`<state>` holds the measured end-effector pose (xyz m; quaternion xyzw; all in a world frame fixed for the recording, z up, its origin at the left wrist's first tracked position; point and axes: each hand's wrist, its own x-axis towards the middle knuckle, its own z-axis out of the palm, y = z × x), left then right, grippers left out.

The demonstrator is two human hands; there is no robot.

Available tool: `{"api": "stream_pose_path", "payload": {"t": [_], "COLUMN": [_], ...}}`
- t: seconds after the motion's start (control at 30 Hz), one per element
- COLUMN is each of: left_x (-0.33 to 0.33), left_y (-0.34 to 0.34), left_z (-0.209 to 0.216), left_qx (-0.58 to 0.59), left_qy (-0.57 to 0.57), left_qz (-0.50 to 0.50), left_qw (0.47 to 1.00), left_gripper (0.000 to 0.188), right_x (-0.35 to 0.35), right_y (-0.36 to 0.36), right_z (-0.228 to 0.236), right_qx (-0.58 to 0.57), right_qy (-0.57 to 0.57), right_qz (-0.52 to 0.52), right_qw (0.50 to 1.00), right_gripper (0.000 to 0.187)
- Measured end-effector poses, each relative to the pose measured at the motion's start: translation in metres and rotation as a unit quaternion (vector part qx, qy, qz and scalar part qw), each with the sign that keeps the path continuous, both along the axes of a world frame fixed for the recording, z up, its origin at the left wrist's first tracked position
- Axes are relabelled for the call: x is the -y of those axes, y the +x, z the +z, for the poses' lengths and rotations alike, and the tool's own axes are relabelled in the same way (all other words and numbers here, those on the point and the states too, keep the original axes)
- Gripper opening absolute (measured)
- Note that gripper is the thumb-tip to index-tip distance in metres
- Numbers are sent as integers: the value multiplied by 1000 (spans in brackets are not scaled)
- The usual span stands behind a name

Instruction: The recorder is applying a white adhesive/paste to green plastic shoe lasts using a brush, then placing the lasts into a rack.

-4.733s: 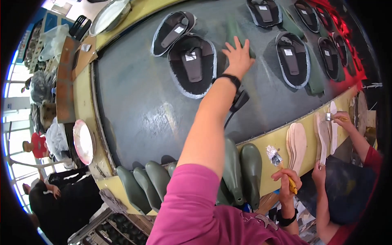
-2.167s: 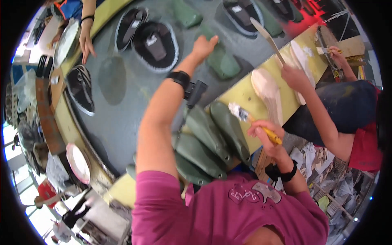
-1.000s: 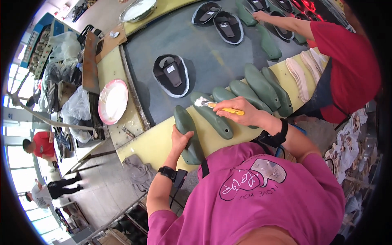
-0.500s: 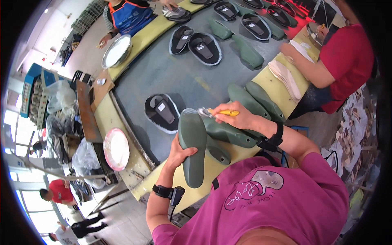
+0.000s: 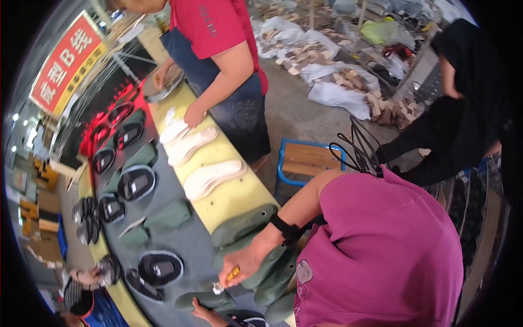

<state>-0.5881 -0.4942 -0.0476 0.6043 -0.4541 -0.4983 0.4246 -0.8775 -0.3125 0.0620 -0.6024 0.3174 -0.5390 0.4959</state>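
- a person in a magenta shirt leans over a long worktop (image 5: 239, 191) with a yellow edge strip and a grey belt running down its middle.
- the right hand (image 5: 244, 265) sits low in the centre of the view, its fingers clamped on a small yellow-handled brush (image 5: 227, 278); the brush tip points down and left over a dark green insole (image 5: 207, 299).
- the left hand (image 5: 202, 313) shows only in part at the lower edge, resting on that same insole; whether its fingers are bent or flat cannot be told.
- half a second ago the left hand held one green insole lifted upright in front of the body; now the insole lies flat on the worktop under the brush.
- the view has swung since then: the worktop now runs from lower centre up to the upper left, where before it filled the upper part.
- a stack of further green insoles (image 5: 256, 256) lies beneath the right wrist and forearm.
- cream insoles (image 5: 210, 177) lie farther along the yellow strip, beside a co-worker in a red shirt (image 5: 215, 32).
- black oval shoe parts (image 5: 136, 182) sit spaced along the grey belt.
- a blue-framed stool (image 5: 305, 158) stands on the floor to the right.
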Motion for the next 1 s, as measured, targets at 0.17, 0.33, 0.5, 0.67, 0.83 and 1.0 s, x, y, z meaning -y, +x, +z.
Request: {"api": "stream_pose_path", "payload": {"t": [0.17,0.33,0.5,0.67,0.83,1.0], "left_x": [28,-26,-44,-64,0,94], "left_y": [-13,-16,-73,-53,-23,11], "left_z": [-53,-57,-25,-20,-46,-36], "left_qx": [116,414,448,455,472,468], "left_qy": [1,-204,-75,-62,-112,-109], "left_qz": [11,-58,-156,-130,-40,1], "left_qw": [993,885,877,879,874,877], "left_gripper": [42,75,105,111,108,83], "right_x": [-1,6,-1,6,26,37], "right_y": [-15,-12,-25,-17,-21,-27], "right_z": [-2,1,6,25,18,15], "right_qx": [-6,-59,-152,-154,-180,-166], "right_qy": [29,-60,30,31,44,87], "right_qz": [1,-59,2,48,64,63], "right_qw": [1000,995,988,986,981,980], "right_gripper": [12,15,15,13,12,11]}}
